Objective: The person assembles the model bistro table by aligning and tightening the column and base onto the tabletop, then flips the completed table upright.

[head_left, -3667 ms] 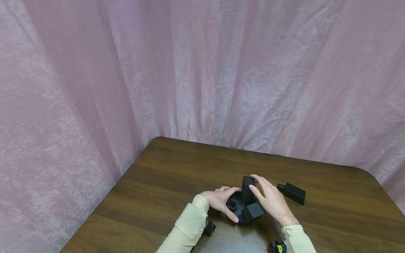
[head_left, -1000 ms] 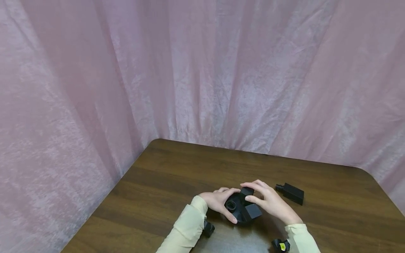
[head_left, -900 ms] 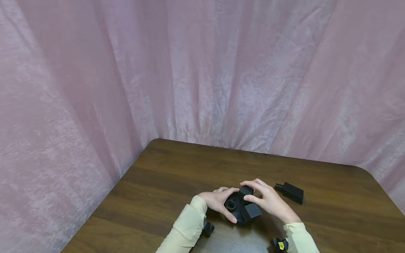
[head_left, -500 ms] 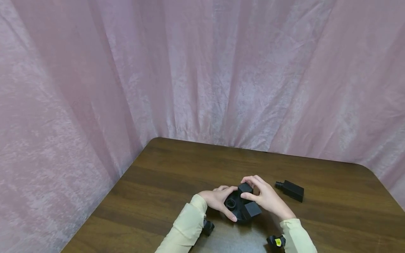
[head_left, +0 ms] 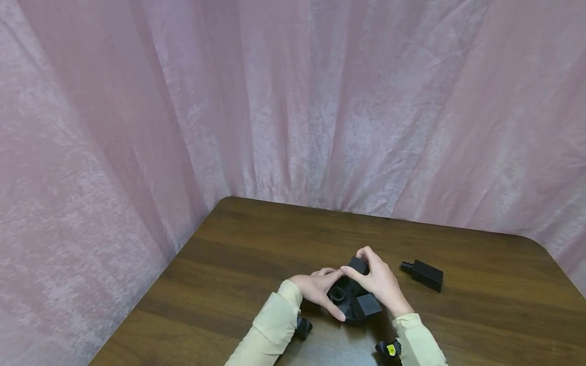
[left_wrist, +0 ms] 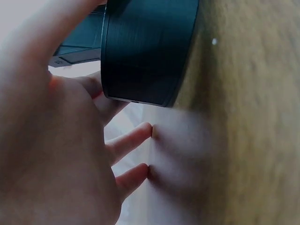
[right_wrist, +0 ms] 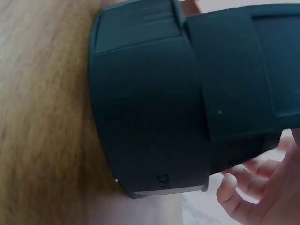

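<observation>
Right hand has rotated round far black block; thumb's now further left, beside left hand.

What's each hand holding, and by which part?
Left hand: round, black, plastic-looking base, gripped around its outer side. Right hand: black, rectangular, plastic-looking block, held near its upper end.

Curtained-off booth, looks like a recording setup: pink velvety curtain beyond and left of the fingers, wood-grain table under them, black wrist cameras behind them.
</observation>
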Demonstrator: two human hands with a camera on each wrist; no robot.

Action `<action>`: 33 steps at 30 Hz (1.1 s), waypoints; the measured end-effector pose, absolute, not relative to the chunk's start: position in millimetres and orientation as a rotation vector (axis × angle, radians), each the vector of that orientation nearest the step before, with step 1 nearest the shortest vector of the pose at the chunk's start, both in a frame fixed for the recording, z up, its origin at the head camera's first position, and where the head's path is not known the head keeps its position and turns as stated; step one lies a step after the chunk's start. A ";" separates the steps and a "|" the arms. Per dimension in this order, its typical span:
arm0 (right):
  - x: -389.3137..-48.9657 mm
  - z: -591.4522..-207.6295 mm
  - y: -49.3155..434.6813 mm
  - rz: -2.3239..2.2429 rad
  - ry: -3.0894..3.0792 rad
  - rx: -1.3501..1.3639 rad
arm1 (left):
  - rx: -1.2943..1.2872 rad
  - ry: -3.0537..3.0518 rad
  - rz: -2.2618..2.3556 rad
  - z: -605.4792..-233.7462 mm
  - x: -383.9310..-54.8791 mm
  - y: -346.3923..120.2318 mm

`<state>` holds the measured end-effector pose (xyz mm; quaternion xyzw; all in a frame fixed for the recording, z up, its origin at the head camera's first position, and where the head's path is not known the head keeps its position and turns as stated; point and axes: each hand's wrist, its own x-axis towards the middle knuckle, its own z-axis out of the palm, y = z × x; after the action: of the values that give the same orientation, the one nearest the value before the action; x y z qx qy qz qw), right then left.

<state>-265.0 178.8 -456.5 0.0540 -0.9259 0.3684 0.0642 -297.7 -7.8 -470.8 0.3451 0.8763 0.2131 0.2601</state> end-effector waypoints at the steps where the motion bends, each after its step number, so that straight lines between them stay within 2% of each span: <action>1: -264.4 -455.6 178.0 1.084 -2.797 0.173 | 0.939 2.377 0.574 -471.0 -297.9 -7.6; 6: -262.7 -453.0 177.7 0.999 -2.820 0.246 | 0.957 2.394 0.569 -472.0 -299.3 -7.3; 10: -263.3 -451.8 187.5 1.067 -2.796 0.409 | 0.967 2.398 0.550 -472.2 -300.1 -7.3; 19: -263.5 -456.6 225.8 1.823 -2.781 0.720 | 0.946 2.356 0.558 -470.9 -301.0 -7.0; 33: -260.7 -459.5 243.3 1.681 -2.847 0.612 | 0.973 2.352 0.593 -472.4 -301.3 -11.2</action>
<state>-260.7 243.3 -459.5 0.1809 -0.8416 0.4969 -0.1102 -301.3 -11.2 -472.4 0.3595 0.8687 0.2191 0.2609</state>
